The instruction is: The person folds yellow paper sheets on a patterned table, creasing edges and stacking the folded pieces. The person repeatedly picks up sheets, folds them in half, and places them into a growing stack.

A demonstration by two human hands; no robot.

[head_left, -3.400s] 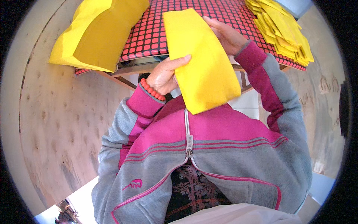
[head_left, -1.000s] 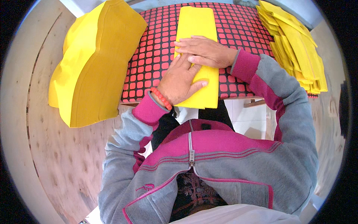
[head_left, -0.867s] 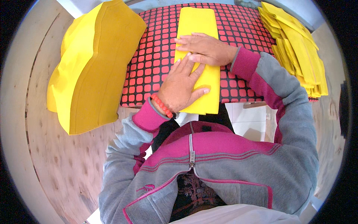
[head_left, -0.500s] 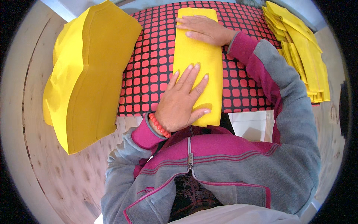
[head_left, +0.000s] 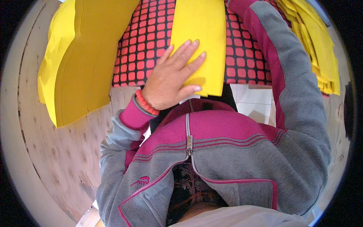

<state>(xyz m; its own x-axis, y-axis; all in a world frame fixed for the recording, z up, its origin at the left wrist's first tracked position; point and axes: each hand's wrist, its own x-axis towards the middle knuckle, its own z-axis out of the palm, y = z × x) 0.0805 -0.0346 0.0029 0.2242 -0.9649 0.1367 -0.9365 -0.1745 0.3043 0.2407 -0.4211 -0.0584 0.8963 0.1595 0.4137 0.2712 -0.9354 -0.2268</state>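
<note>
A long folded piece of yellow fabric [head_left: 206, 41] lies lengthwise over the table, its near end reaching just past the front edge. My left hand [head_left: 172, 77] rests flat on its near left part, fingers spread, with the thumb by the near end. A red bead bracelet [head_left: 146, 103] circles that wrist. My right arm [head_left: 298, 64] stretches forward along the right side, and its cuff meets the top edge of the picture. Beyond that cuff the right hand is cut off from view.
The table wears a red and black checked cover [head_left: 130, 62]. A large stack of yellow fabric [head_left: 90, 56] hangs over its left end. Folded yellow pieces [head_left: 314, 45] are piled at the right end. Wooden floor [head_left: 68, 162] shows at the left.
The view has tilted so that the table sits higher in the picture. My right hand, earlier flat on the far end of the fabric, has left the picture. My left hand stays on the fabric.
</note>
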